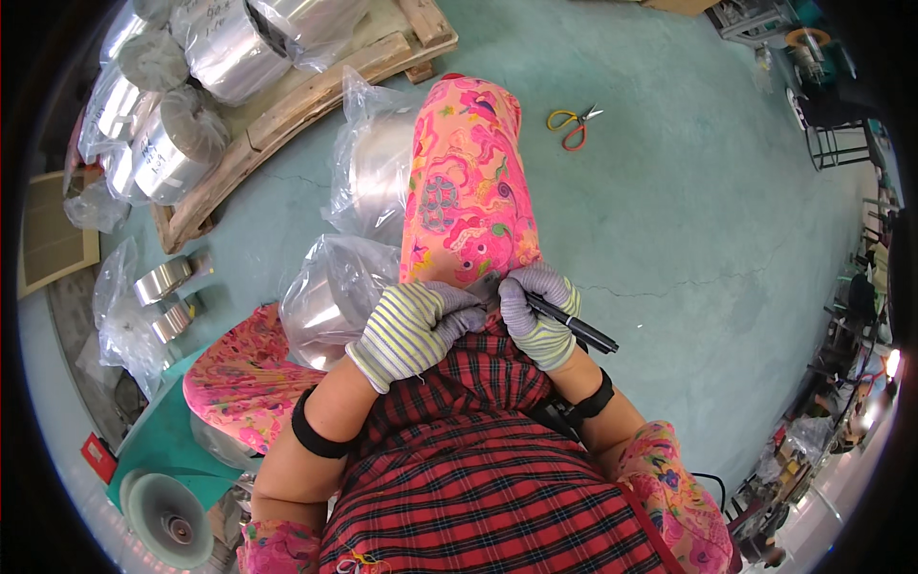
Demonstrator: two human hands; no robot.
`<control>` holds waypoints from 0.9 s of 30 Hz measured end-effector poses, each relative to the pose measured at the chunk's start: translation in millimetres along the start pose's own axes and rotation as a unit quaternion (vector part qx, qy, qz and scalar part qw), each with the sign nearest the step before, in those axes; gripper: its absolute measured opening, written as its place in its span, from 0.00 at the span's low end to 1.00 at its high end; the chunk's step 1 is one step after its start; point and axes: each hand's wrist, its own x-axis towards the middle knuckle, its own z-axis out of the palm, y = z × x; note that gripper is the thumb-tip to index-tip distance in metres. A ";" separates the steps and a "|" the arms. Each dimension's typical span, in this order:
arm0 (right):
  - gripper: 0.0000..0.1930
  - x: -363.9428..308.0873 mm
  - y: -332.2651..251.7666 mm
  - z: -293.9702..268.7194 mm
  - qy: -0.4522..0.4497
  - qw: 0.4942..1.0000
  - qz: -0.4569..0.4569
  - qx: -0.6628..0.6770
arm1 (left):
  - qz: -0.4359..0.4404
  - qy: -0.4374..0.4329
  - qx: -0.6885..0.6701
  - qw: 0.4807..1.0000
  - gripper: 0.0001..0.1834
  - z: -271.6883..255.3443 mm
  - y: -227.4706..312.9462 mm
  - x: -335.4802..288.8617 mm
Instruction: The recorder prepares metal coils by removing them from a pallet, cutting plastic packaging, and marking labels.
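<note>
Black marker (579, 326), just right of frame centre, grip of right hand (539, 314) closed around it. Likely light, stiff, smooth, apt to roll; best held around barrel, near upper-left end. Small grey piece (487, 286), frame centre: looks thin, edges safest. Left hand (418, 327) narrow beside it; whether pinching, cannot tell.

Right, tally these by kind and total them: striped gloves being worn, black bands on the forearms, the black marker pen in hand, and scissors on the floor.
Striped gloves: 2
Black bands: 2
Black marker pen: 1
Scissors: 1
Total: 6
</note>
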 end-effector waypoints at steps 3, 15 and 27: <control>0.04 -1.7 4.9 -3.4 -0.003 0.999 -0.036 0.029 | -0.004 -0.004 -0.005 1.000 0.08 -0.3 0.1 0.8; 0.06 -4.4 -27.4 -8.1 0.019 0.920 0.254 0.296 | -0.051 -0.009 -0.063 0.997 0.10 -4.3 0.8 -1.3; 0.10 5.9 -36.7 -7.1 -0.010 0.902 0.329 0.280 | 0.016 0.027 0.026 0.999 0.11 -0.3 19.0 0.8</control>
